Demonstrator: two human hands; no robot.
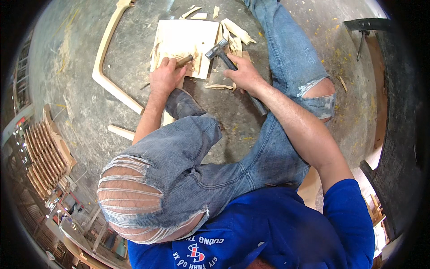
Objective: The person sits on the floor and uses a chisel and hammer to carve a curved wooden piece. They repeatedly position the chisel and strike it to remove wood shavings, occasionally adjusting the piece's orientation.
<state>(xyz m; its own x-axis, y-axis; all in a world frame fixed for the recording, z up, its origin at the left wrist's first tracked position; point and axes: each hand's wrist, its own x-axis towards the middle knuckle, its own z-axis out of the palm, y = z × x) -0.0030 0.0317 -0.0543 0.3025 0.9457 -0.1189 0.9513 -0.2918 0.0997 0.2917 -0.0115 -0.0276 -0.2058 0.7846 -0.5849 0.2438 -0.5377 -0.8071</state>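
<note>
My left hand (165, 77) is closed around a chisel (184, 61); its round wooden handle sticks out to the right, and a thin dark blade shows on the left side of the fist. In my right hand (245, 74) is a hammer (217, 49), gripped by its dark handle, with the metal head a little to the right of the chisel's butt and apart from it. Beyond both hands a pale wooden board (186, 38) lies low over the floor, with shavings on its near part. Split wood chips (237, 32) are piled along its right side.
A long bent wooden piece (99, 60) lies on the concrete floor (134, 49) at left, near a short wooden strip (121, 132). My jeans-clad legs (291, 49) flank the board. Stacked slatted wooden parts (47, 154) stand far left. A dark panel (405, 134) rises at right.
</note>
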